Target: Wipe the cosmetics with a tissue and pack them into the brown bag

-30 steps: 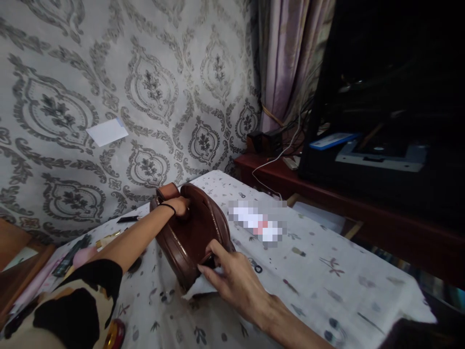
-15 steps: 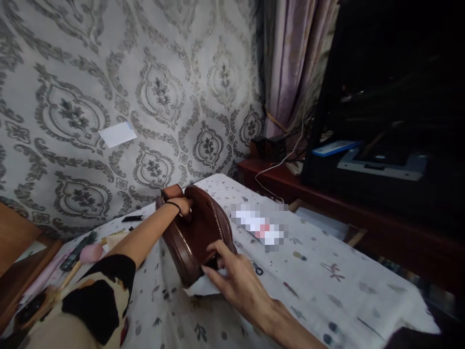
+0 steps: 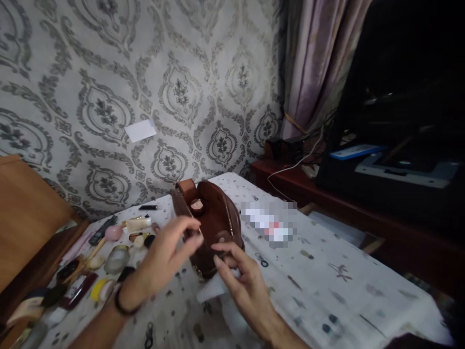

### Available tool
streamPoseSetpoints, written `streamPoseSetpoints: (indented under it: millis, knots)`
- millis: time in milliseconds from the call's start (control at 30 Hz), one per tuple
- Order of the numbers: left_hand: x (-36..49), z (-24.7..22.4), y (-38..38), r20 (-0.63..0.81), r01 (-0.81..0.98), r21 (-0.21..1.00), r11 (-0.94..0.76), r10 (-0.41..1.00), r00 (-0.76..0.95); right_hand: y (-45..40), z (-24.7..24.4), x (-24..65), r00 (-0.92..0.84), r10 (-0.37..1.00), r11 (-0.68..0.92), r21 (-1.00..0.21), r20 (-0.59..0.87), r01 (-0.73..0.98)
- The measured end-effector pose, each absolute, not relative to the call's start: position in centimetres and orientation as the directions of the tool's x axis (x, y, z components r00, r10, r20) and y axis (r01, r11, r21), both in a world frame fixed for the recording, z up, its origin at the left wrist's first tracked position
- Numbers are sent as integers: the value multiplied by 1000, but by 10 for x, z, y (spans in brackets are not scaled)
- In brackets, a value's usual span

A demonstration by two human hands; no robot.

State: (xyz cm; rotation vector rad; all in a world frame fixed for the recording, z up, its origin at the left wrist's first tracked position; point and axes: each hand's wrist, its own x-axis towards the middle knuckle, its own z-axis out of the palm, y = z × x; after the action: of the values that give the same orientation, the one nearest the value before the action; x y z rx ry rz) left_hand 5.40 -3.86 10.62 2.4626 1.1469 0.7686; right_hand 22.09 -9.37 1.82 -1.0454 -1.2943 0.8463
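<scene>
A brown leather bag (image 3: 238, 225) lies on the patterned cloth, its zipped top gaping. Inside its far end sits a small round item with a pale pinkish top (image 3: 196, 204). My left hand (image 3: 165, 259), a little blurred, hovers over the bag's near left side, thumb and fingers apart and nothing between them. At the near right rim my right hand (image 3: 243, 278) has its fingers curled on the bag's edge, partly hiding it. A white sheet or cloth (image 3: 212, 287) shows beneath the bag's near end.
Several cosmetics spread at the left, among them a frosted jar (image 3: 116, 259), a dark red bottle (image 3: 78, 291) and a pink-headed brush (image 3: 114, 233). Right of the bag lies a blurred-out packet (image 3: 269, 224). A dark red cabinet (image 3: 290, 182) carries a large black screen (image 3: 407, 97).
My left hand has come out of the bag and back toward me, leaving the round item visible inside. My right hand stays at the near rim. The view has turned left, showing more cosmetics.
</scene>
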Motion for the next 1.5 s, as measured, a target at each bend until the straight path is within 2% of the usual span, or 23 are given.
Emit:
streamPoseSetpoints:
  millis: [100,233,333,533,667,833,933,1033,1133,1333,1500]
  knots:
    - [44,57,-92,255,426,738,-523,800,543,-98,20,203,171,937,316,-948,305,-40]
    - [43,11,-123,118,305,898,-318,840,529,-100,22,180,223,953,245,-955,206,-166]
    - [39,2,-127,80,253,942,-222,878,472,-99,17,168,188,972,177,-963,139,-204]
    - [4,5,-110,197,221,940,-262,941,276,-95,0,150,25,994,108,-975,105,-197]
    - [-27,2,-94,257,333,901,-279,960,111,-88,-12,130,-78,993,65,-974,83,-218]
    - [-52,-8,-88,344,621,736,-270,939,1,-77,-30,105,-167,982,59,-988,83,-144]
    - [-61,-17,-91,368,706,639,-304,927,67,-74,-36,96,-210,974,75,-994,89,-74]
    - [-67,-24,-93,378,789,492,-368,907,187,-71,-38,90,-255,963,89,-996,91,-20]
    - [-70,-27,-93,430,812,430,-395,880,201,-64,-40,83,-313,945,102,-995,99,-7]
    - [-71,-28,-88,654,784,361,-504,737,172,-33,-46,58,-309,945,88,-994,106,-70]
    - [-73,-28,-86,697,803,314,-507,697,168,-18,-57,39,-289,945,138,-988,153,-71]
